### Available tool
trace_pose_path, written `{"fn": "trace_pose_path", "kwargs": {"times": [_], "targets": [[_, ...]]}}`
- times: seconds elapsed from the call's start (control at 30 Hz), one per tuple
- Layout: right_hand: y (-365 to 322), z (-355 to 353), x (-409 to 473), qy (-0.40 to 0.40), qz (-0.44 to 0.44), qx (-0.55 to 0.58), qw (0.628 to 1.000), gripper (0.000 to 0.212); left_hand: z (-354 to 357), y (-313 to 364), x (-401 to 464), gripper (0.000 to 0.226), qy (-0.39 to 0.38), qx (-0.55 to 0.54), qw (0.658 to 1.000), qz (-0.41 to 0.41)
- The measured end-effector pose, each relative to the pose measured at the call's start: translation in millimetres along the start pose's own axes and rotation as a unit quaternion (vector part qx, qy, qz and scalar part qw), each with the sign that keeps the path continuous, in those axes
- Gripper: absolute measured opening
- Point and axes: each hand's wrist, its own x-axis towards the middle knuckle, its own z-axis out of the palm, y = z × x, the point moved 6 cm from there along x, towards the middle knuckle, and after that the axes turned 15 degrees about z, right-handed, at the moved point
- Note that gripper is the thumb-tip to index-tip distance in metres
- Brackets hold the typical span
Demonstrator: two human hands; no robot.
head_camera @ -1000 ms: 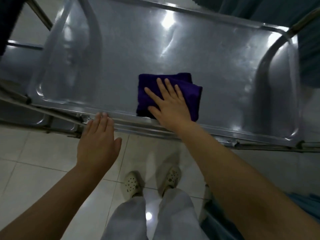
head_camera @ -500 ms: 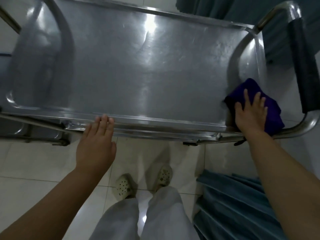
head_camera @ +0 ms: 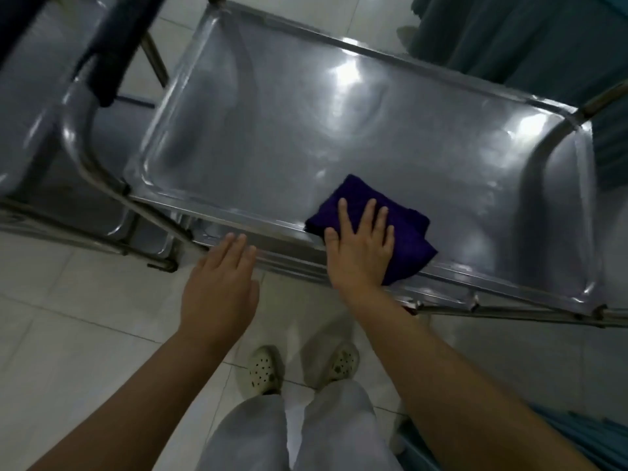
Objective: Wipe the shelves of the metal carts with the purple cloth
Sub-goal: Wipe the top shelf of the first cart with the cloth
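The right hand (head_camera: 362, 253) lies flat with fingers spread on the folded purple cloth (head_camera: 401, 232), pressing it onto the cart's top shelf (head_camera: 306, 137) at the shelf's near rim, right of the middle. The left hand (head_camera: 221, 287) is open, fingers straight, its fingertips at the near rim left of the cloth. A second cart (head_camera: 40, 107) stands just left of the shelf.
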Motion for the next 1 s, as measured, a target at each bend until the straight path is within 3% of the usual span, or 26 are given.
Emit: {"fn": "trace_pose_path", "kwargs": {"times": [0.17,0.33,0.43,0.5,0.6,0.73,1.0], "targets": [[-120,6,-34,-0.018,-0.186,-0.008,0.982,0.065,-14,-53,-46,0.049,0.000,0.004,0.998,-0.062],[-220,3,-52,-0.066,-0.391,-0.023,0.918,0.058,-19,-91,-83,0.050,0.000,0.017,0.993,-0.118],[-250,-2,-48,-0.054,-0.385,0.038,0.920,0.048,-15,-97,-94,0.047,-0.016,0.013,0.992,-0.123],[-253,3,-42,-0.017,-0.344,0.005,0.939,0.071,-11,-97,-95,0.047,-0.019,0.014,0.993,-0.119],[-239,9,-39,0.019,-0.326,-0.042,0.944,0.095,-6,-89,-86,0.046,-0.030,0.015,0.994,-0.109],[-180,9,-29,0.038,-0.340,-0.068,0.937,0.089,-6,-65,-62,0.046,-0.042,0.018,0.996,-0.077],[21,1,11,0.041,-0.282,-0.047,0.958,0.091,-1,39,5,0.051,-0.031,-0.003,0.999,0.014]]}}
